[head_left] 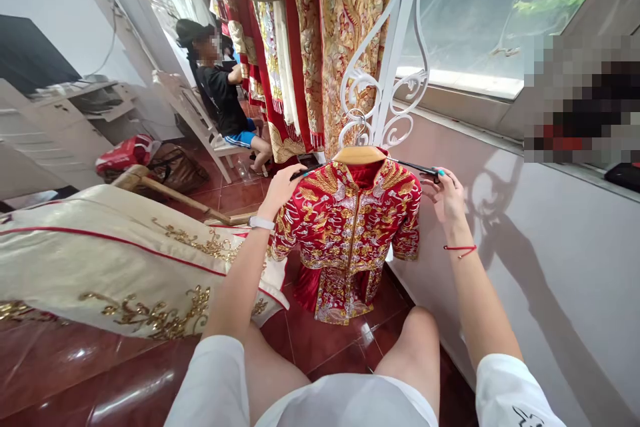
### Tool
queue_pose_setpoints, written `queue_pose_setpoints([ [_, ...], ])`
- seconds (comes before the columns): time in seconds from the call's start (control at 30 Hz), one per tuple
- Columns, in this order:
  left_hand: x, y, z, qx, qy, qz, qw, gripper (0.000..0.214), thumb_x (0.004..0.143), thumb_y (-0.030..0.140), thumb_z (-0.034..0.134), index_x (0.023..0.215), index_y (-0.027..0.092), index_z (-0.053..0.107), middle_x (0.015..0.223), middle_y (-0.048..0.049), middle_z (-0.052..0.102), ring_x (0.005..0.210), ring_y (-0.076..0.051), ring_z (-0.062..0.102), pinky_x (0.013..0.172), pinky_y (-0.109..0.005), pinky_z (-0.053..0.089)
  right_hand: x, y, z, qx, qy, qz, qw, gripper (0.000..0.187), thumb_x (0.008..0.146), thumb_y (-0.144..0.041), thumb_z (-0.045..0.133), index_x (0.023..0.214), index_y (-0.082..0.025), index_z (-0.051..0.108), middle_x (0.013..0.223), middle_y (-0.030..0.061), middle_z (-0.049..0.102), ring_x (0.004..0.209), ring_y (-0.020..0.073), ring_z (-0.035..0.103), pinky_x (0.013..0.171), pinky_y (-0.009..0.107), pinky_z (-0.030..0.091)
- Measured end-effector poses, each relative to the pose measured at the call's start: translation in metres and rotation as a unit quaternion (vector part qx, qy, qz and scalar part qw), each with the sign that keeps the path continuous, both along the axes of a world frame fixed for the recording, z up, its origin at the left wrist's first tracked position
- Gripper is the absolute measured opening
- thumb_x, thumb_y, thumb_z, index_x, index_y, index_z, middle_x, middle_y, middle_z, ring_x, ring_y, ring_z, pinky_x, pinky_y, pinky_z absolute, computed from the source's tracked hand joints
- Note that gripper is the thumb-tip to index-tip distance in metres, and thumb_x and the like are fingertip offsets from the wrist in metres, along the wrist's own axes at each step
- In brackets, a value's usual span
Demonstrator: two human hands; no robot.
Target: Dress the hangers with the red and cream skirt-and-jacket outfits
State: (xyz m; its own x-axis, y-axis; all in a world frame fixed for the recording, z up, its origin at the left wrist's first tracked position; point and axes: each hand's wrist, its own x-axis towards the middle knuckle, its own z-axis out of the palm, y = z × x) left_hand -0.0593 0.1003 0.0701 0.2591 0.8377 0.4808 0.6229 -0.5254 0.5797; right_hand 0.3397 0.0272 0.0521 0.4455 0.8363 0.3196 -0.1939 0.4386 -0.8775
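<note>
Red jacket (pixel 353 227), gold-and-silver embroidery (pixel 325 235), hanging

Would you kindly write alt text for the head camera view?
A person's left hand and right hand hold thin black bars at the shoulders of a red, gold-embroidered jacket on a pale wooden hanger. Behind stands white scrolled metalwork.
</note>
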Motion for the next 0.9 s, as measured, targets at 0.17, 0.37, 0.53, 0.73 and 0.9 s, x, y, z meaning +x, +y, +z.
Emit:
queue_pose_setpoints([
  [0.17,0.016,-0.003,0.021,0.005,-0.021,-0.035,0.999,0.014,0.090,0.027,0.056,0.100,0.021,0.064,0.089,-0.0034,0.067,0.083,-0.021,0.061,0.084,-0.033,0.046,0.010,-0.009,-0.007,0.019,0.060,-0.038,0.997,0.034,0.069,-0.041,0.077,0.093,-0.021,0.065,0.082,0.0000,0.074,0.071,0.0115,0.070,0.056,0.017,0.053],
  [0.37,0.023,0.039,0.031,-0.051,-0.052,-0.101,0.992,0.012,0.085,0.031,0.060,0.087,0.020,0.057,0.077,-0.0011,0.060,0.073,-0.018,0.055,0.078,-0.032,0.044,0.000,-0.019,0.022,0.037,0.028,-0.109,0.993,0.031,0.071,-0.042,0.075,0.091,-0.020,0.067,0.077,0.0002,0.071,0.070,0.0125,0.069,0.050,0.016,0.048],
  [0.53,0.007,0.049,0.012,-0.116,-0.091,-0.135,0.980,0.022,0.082,0.040,0.062,0.087,0.019,0.057,0.087,-0.0036,0.067,0.082,-0.019,0.060,0.082,-0.032,0.047,-0.033,-0.036,0.060,0.080,-0.021,-0.151,0.985,0.027,0.073,-0.043,0.077,0.086,-0.022,0.068,0.075,0.0009,0.068,0.075,0.0196,0.073,0.049,0.022,0.050],
  [0.73,-0.015,0.005,0.001,-0.051,-0.065,-0.045,0.996,0.016,0.087,0.034,0.055,0.086,0.019,0.059,0.094,-0.0048,0.070,0.092,-0.021,0.064,0.088,-0.032,0.048,-0.034,-0.038,0.042,0.042,-0.044,-0.089,0.994,0.030,0.072,-0.042,0.077,0.091,-0.019,0.068,0.078,0.0006,0.069,0.075,0.0167,0.072,0.055,0.021,0.054],
  [0.9,0.002,-0.035,-0.008,0.039,0.052,0.113,0.991,0.020,0.097,0.028,0.046,0.101,0.021,0.065,0.104,-0.0069,0.073,0.094,-0.024,0.068,0.083,-0.032,0.047,-0.001,0.016,-0.017,-0.036,0.031,-0.003,0.999,0.033,0.070,-0.042,0.073,0.095,-0.022,0.063,0.078,-0.0030,0.068,0.064,0.0101,0.064,0.054,0.018,0.051],
])
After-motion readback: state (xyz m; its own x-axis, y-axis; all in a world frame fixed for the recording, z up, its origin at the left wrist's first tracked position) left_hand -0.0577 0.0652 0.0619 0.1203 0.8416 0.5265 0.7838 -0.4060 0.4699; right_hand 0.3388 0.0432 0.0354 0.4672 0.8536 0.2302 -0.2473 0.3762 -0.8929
